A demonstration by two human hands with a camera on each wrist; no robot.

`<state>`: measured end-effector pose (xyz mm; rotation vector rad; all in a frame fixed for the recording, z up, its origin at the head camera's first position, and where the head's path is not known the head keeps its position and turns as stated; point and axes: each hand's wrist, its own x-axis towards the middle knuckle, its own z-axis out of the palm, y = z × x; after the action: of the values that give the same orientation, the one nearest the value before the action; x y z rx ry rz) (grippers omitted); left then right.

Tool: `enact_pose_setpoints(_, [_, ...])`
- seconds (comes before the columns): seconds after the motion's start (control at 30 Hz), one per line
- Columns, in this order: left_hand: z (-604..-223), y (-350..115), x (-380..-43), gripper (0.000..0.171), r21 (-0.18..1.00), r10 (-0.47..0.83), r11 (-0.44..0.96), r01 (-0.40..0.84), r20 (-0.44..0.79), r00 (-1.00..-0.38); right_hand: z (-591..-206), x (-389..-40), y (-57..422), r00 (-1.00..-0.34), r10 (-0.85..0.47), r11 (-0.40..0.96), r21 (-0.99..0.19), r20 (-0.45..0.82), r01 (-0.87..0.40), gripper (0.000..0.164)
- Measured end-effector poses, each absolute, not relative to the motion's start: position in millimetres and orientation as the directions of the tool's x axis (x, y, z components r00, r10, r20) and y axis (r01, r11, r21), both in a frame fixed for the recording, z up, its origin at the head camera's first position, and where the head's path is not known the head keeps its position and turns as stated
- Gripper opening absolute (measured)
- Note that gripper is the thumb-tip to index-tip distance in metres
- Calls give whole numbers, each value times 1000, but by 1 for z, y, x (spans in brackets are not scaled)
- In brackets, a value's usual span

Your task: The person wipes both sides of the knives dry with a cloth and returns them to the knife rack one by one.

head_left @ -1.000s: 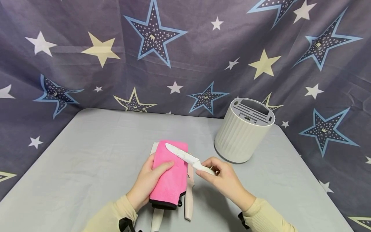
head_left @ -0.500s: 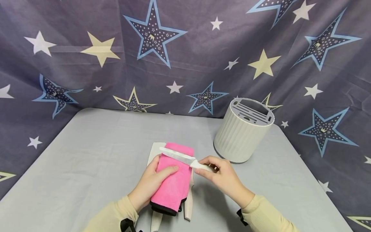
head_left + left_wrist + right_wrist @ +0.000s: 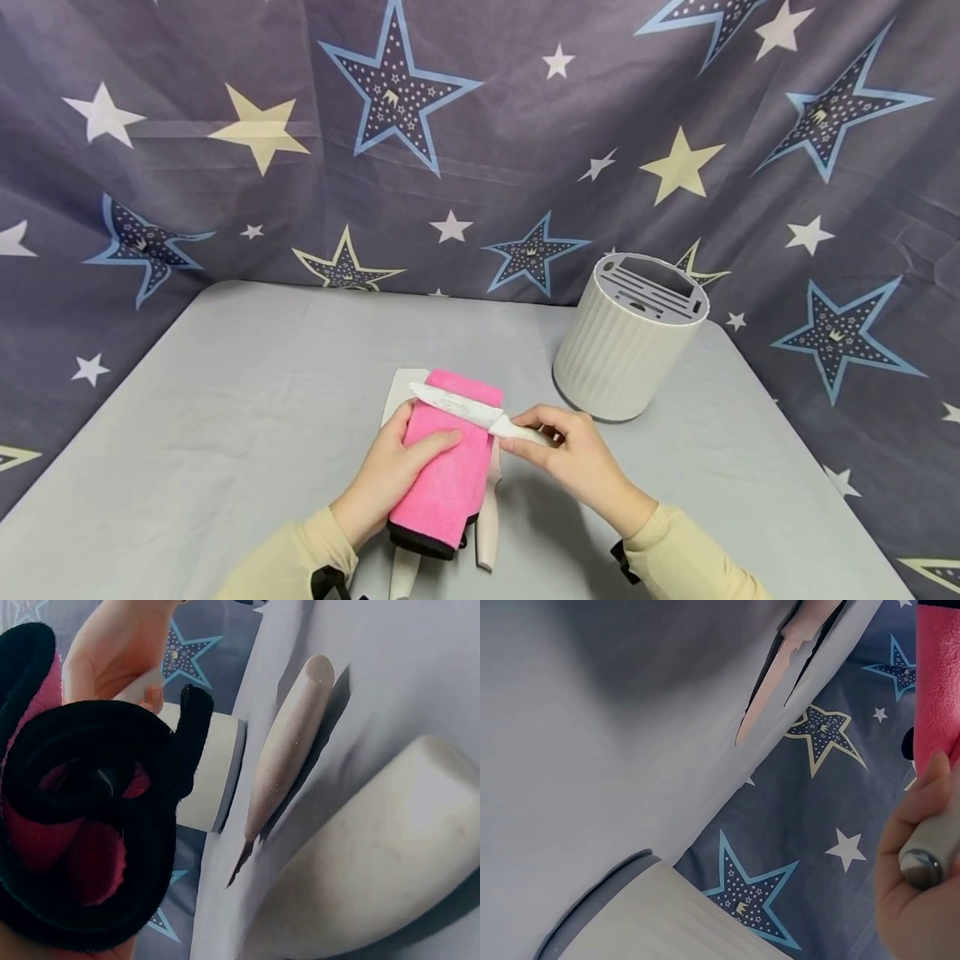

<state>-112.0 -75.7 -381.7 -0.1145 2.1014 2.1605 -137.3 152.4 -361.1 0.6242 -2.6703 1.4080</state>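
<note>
A folded pink cloth [image 3: 438, 475] with black edging lies in my left hand [image 3: 393, 467], the thumb on top of it. In the left wrist view its black-trimmed end [image 3: 90, 750] shows rolled folds. My right hand [image 3: 581, 458] grips a knife by its white handle [image 3: 517, 432]. The knife's pale blade [image 3: 457, 406] lies across the upper part of the cloth, tip to the left. In the right wrist view the handle's metal-capped end [image 3: 921, 868] shows at the curled fingers. Beneath the cloth, a broad-bladed white knife [image 3: 402, 390] is partly hidden on the table.
Another knife with a pinkish handle [image 3: 487, 533] lies on the table, right of the cloth. At the back right stands a ribbed white knife holder [image 3: 626, 358] with a slotted grey top. A star-patterned curtain [image 3: 480, 167] hangs behind the grey-covered table [image 3: 262, 400].
The cloth has shifted slightly right and tilted in my left hand. The knife has moved a little left, its blade flatter across the cloth. Over the last half second little differs.
</note>
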Motion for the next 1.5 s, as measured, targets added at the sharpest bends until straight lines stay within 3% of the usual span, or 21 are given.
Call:
enact_pose_setpoints(0.6, [-377, -94, -117, 44, 988, -73, -54, -147, -151, -986, -365, -135, 162, -945, -283, 545, -783, 164, -299, 14])
enact_pose_setpoints(0.87, [-377, -99, -121, 51, 987, -117, -82, -141, -150, -982, -369, -132, 164, -948, -294, 569, -775, 118, -273, 13])
enact_pose_setpoints(1.27, [-376, -102, -122, 56, 987, -157, -92, -133, -146, -977, -372, -128, 164, -955, -294, 505, -845, 21, -175, 15])
enact_pose_setpoints(1.5, [-376, -103, -122, 58, 991, -196, -28, -129, -132, -972, -373, -127, 156, -973, -231, 344, -937, -26, -56, 25])
